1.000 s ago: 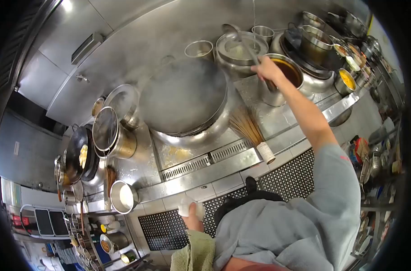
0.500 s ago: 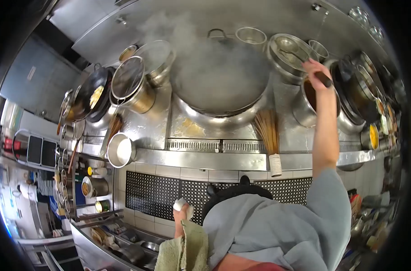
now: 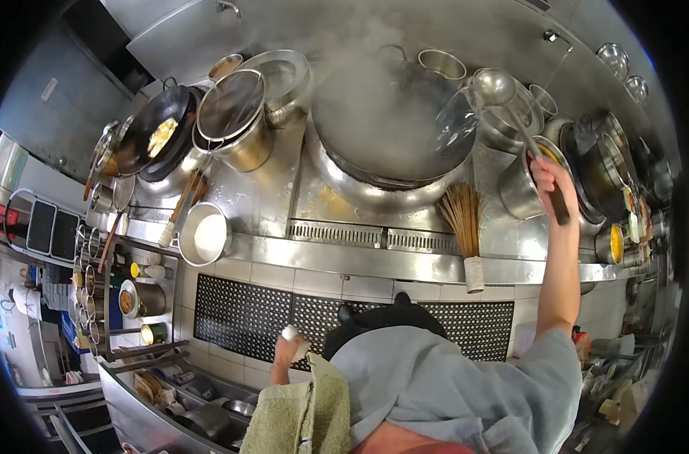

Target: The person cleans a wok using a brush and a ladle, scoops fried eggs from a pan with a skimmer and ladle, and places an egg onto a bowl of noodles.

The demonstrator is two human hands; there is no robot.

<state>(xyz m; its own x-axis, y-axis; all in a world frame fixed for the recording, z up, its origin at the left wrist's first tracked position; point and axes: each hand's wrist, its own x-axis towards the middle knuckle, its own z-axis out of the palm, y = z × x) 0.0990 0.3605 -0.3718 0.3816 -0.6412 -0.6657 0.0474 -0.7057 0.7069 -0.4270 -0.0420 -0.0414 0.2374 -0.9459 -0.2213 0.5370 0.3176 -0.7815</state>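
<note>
My right hand [image 3: 550,180] is wrapped round the handle of a long metal ladle [image 3: 494,87], whose bowl is raised at the right side of a large steaming wok [image 3: 382,163]. Clear water [image 3: 456,121] spills from the ladle over the wok's right edge. Under the ladle, partly hidden, stands a round metal basin [image 3: 511,135]. Low beside my body, my left hand [image 3: 285,351] is closed on a crumpled white cloth [image 3: 302,350]. A green towel [image 3: 284,420] hangs over my left forearm.
A bamboo brush [image 3: 461,219] lies right of the wok over the counter's front edge. On the left are a pot with a strainer [image 3: 246,151], a white-filled pot [image 3: 208,234] and a smaller wok holding food [image 3: 144,147]. A deep pot [image 3: 519,189] stands at right. Black mats [image 3: 238,318] cover the floor.
The ladle has come up from the basin and swung left to the wok's edge, with water now spilling out. My left hand with the white cloth has shifted slightly left.
</note>
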